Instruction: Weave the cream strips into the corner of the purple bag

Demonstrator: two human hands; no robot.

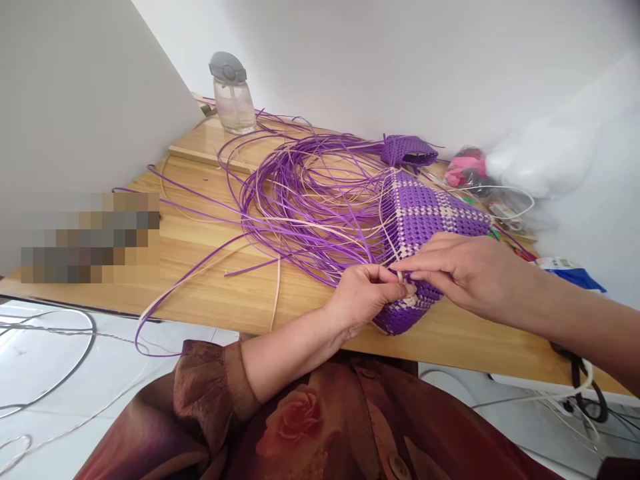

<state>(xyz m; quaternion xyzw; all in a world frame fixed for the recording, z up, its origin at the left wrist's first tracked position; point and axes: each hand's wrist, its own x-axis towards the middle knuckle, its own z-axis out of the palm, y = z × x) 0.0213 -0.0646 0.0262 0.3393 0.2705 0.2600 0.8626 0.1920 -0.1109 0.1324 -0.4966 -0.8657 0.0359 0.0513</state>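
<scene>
Probably light, springy purple basketwork is inviting edge holds; left hand and right hand are tightly pinching a cream strand.

Centre-right on the table, there's the large woven piece, left hand and right hand meeting over its near part! Off to its left, loose strands sweep right across the tabletop, and just behind it sits the small woven piece! Far left corner now: bottle up on the wooden board! Swing right, plastic bags by the wall, packet just behind the right forearm
</scene>
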